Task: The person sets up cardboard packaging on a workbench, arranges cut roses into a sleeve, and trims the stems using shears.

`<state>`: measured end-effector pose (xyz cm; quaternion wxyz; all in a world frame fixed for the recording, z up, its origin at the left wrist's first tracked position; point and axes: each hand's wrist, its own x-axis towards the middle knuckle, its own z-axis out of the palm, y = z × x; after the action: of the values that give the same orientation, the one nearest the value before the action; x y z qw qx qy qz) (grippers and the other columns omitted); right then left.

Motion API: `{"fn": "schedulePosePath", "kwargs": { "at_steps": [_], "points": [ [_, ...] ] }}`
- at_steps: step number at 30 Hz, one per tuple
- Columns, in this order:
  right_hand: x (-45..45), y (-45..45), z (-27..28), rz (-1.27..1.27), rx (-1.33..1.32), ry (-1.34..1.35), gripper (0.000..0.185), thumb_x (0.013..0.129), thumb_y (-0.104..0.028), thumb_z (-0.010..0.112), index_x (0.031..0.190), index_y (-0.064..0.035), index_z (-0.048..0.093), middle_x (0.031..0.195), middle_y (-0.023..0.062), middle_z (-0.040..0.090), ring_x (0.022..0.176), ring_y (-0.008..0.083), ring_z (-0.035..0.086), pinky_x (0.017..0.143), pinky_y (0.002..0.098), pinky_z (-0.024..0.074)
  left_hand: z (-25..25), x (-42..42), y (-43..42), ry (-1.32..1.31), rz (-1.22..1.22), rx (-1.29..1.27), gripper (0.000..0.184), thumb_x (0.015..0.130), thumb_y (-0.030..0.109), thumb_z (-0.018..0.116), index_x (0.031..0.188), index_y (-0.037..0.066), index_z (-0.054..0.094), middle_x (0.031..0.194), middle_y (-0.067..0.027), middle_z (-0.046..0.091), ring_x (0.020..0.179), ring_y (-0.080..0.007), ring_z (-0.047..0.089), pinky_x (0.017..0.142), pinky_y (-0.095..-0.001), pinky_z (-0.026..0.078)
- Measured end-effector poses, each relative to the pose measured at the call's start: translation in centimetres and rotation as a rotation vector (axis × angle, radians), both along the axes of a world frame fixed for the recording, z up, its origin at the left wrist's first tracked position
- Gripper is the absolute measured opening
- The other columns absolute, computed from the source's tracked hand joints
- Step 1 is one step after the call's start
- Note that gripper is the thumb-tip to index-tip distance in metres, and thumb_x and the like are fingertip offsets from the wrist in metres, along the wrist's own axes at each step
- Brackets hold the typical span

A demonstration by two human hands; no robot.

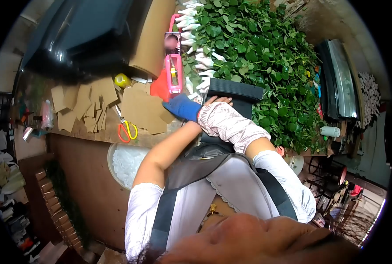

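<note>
My forearms cross over the table's front edge. My left hand (220, 100) is bare, its fingers stretched out on dark sheet material (240, 108), just below a ribbed black bar (235, 89). Over the left wrist lies my right arm in a striped sleeve. My right hand (182, 108) wears a blue glove and points left, beside the cardboard; its fingers are too indistinct to read. Behind the bar spreads a large pile of leafy green stems (257, 53), with white-wrapped heads (205, 61) along its left side.
Cardboard pieces (88, 103) and scissors (126, 130) lie left. A pink frame (174, 72) stands near a phone (172, 42) and a yellow tape roll (122, 80). Stacked dark sheets (339, 79) edge the right. A white-filled tub (126, 165) sits below the table edge.
</note>
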<state>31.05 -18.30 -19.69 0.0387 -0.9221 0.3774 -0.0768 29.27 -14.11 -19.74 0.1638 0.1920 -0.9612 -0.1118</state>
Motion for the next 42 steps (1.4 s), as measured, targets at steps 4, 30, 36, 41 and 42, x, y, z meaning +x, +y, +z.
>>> {"fn": "schedulePosePath", "kwargs": {
  "at_steps": [4, 30, 36, 41, 42],
  "points": [
    [-2.0, 0.4, 7.0, -0.096, 0.171, 0.13, 0.02, 0.086, -0.022, 0.059, 0.102, -0.0151, 0.07, 0.087, 0.0098, 0.069, 0.077, 0.0296, 0.069, 0.064, 0.0439, 0.0519, 2.4, 1.4, 0.4, 0.129, -0.033, 0.027, 0.058, 0.094, 0.033, 0.049, 0.147, 0.011, 0.041, 0.153, -0.011, 0.04, 0.14, -0.0261, 0.039, 0.114, -0.047, 0.032],
    [-19.4, 10.7, 9.4, -0.758, 0.708, 0.052, 0.058, 0.089, -0.062, 0.051, 0.098, -0.0094, 0.073, 0.097, 0.0185, 0.071, 0.093, 0.0367, 0.067, 0.087, 0.0474, 0.052, 8.7, 4.2, 1.2, 0.287, 0.013, 0.237, 0.013, 0.081, 0.011, 0.071, 0.092, 0.003, 0.07, 0.089, -0.0106, 0.07, 0.085, -0.0301, 0.066, 0.076, -0.0384, 0.054],
    [-22.9, 8.5, 14.4, -0.65, 0.327, -0.389, 0.031, 0.09, -0.039, 0.061, 0.11, -0.0173, 0.07, 0.106, 0.0136, 0.07, 0.096, 0.0344, 0.066, 0.083, 0.044, 0.054, 8.6, 3.7, 1.9, 0.221, 0.067, 0.276, 0.009, 0.08, 0.011, 0.073, 0.084, 0.004, 0.071, 0.09, -0.0093, 0.069, 0.084, -0.0285, 0.066, 0.085, -0.0418, 0.054],
    [-33.2, -2.2, 10.5, -0.771, -0.472, 0.094, 0.041, 0.093, -0.017, 0.053, 0.134, -0.023, 0.056, 0.136, 0.0105, 0.056, 0.12, 0.0325, 0.056, 0.103, 0.046, 0.0429, 9.1, 3.3, 1.8, 0.215, 0.048, 0.201, 0.011, 0.08, 0.011, 0.074, 0.088, 0.005, 0.072, 0.094, -0.0089, 0.067, 0.113, -0.0342, 0.061, 0.101, -0.049, 0.046],
    [-34.5, -3.2, 9.4, -0.857, -0.467, 0.359, 0.038, 0.093, -0.015, 0.053, 0.13, -0.0201, 0.06, 0.141, 0.0109, 0.053, 0.128, 0.0315, 0.05, 0.11, 0.0466, 0.035, 8.9, 3.4, 1.9, 0.2, 0.056, 0.237, 0.012, 0.08, 0.011, 0.074, 0.09, 0.005, 0.072, 0.096, -0.0083, 0.067, 0.115, -0.0346, 0.059, 0.102, -0.0494, 0.044]
  ]
}}
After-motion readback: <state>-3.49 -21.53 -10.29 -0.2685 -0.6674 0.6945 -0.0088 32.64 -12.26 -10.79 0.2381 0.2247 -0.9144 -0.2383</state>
